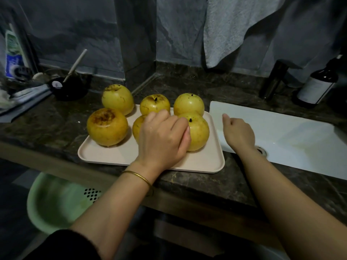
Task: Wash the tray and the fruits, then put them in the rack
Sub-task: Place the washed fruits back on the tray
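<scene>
A pale beige tray [105, 155] lies on the dark marble counter and holds several yellow fruits. One big fruit [107, 126] sits at the tray's front left, another [200, 134] at the front right. My left hand [163, 137] lies over the middle front fruit [136, 128], fingers curled round it, hiding most of it. My right hand [239, 133] hovers over the left edge of the white sink [281, 128], loosely curled and holding nothing. A green perforated basket [56, 201] sits below the counter at the lower left.
The sink drain [261, 150] is near my right wrist. A dark faucet [275, 79] and a dark bottle [317, 85] stand behind the sink. A grey towel [234, 30] hangs on the wall. A black cup [69, 89] and a toothpaste tube [12, 53] stand at the far left.
</scene>
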Action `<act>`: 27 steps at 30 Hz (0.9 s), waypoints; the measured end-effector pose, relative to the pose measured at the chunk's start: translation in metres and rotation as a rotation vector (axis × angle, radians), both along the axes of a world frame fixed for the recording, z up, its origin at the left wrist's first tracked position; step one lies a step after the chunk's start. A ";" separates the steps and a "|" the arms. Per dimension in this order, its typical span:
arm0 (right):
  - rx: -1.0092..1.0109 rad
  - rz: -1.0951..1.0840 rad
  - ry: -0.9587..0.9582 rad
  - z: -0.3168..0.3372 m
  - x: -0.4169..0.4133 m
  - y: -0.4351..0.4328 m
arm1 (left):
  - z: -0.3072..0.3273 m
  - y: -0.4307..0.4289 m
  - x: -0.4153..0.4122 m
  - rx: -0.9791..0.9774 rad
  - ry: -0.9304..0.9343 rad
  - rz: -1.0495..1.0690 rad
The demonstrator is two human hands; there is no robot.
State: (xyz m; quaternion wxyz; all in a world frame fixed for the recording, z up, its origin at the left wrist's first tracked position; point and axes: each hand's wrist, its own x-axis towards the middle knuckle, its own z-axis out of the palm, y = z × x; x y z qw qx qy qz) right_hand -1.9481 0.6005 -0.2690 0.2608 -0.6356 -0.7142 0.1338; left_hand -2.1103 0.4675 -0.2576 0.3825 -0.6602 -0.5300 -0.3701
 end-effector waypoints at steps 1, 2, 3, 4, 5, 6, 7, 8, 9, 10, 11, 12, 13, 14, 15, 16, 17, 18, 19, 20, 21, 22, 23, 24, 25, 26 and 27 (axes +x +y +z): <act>0.043 -0.014 0.069 -0.001 0.002 0.000 | -0.001 0.000 0.001 -0.022 -0.014 -0.023; 0.083 -0.024 0.121 -0.001 0.003 0.000 | -0.002 0.001 0.001 -0.047 -0.030 -0.035; 0.113 -0.026 0.158 -0.001 0.004 0.000 | -0.003 0.000 0.001 -0.072 -0.046 -0.043; 0.129 -0.021 0.186 0.000 0.005 -0.002 | -0.004 0.000 0.001 -0.093 -0.061 -0.051; 0.138 -0.012 0.208 0.000 0.005 -0.003 | -0.004 0.000 0.001 -0.107 -0.076 -0.059; 0.144 -0.003 0.230 0.001 0.005 -0.004 | -0.004 -0.001 0.001 -0.115 -0.094 -0.064; 0.146 0.004 0.255 0.001 0.006 -0.005 | -0.004 -0.001 0.001 -0.120 -0.111 -0.065; 0.149 0.009 0.277 0.002 0.006 -0.007 | -0.003 -0.002 0.001 -0.119 -0.127 -0.058; 0.151 0.012 0.293 0.002 0.006 -0.008 | -0.002 -0.003 0.001 -0.113 -0.143 -0.045; 0.152 0.015 0.301 0.003 0.006 -0.009 | -0.002 -0.004 0.002 -0.103 -0.155 -0.030; 0.152 0.017 0.305 0.003 0.007 -0.009 | -0.001 -0.005 0.002 -0.092 -0.163 -0.014; 0.153 0.020 0.306 0.003 0.007 -0.010 | -0.001 -0.006 0.003 -0.078 -0.163 0.002; 0.156 0.022 0.307 0.003 0.007 -0.011 | -0.001 -0.007 0.003 -0.064 -0.158 0.019; 0.160 0.025 0.309 0.003 0.007 -0.011 | -0.001 -0.008 0.004 -0.050 -0.151 0.033; 0.164 0.026 0.310 0.002 0.007 -0.011 | -0.001 -0.008 0.004 -0.038 -0.142 0.046; 0.168 0.028 0.310 0.002 0.008 -0.011 | -0.001 -0.008 0.004 -0.027 -0.134 0.063; 0.169 0.029 0.309 0.002 0.008 -0.011 | -0.002 -0.008 0.004 -0.014 -0.126 0.081; 0.169 0.030 0.311 0.002 0.008 -0.012 | -0.003 -0.007 0.004 -0.001 -0.119 0.101; 0.168 0.031 0.315 0.002 0.008 -0.011 | -0.004 -0.006 0.003 0.010 -0.115 0.120; 0.167 0.034 0.319 0.002 0.008 -0.011 | -0.004 -0.005 0.003 0.019 -0.113 0.137; 0.167 0.037 0.321 0.001 0.009 -0.011 | -0.005 -0.004 0.002 0.026 -0.114 0.147; 0.169 0.042 0.320 0.001 0.009 -0.011 | -0.005 -0.003 0.002 0.029 -0.118 0.145; 0.171 0.047 0.318 0.000 0.009 -0.011 | -0.005 -0.002 0.001 0.025 -0.123 0.136; 0.174 0.053 0.316 0.000 0.009 -0.011 | -0.005 -0.001 0.001 0.017 -0.128 0.127; 0.174 0.058 0.317 0.000 0.009 -0.010 | -0.005 0.000 0.001 0.006 -0.134 0.122; 0.173 0.060 0.320 0.000 0.010 -0.010 | -0.006 0.000 0.001 -0.004 -0.138 0.122; 0.171 0.062 0.321 0.000 0.010 -0.010 | -0.006 0.000 0.001 -0.012 -0.141 0.123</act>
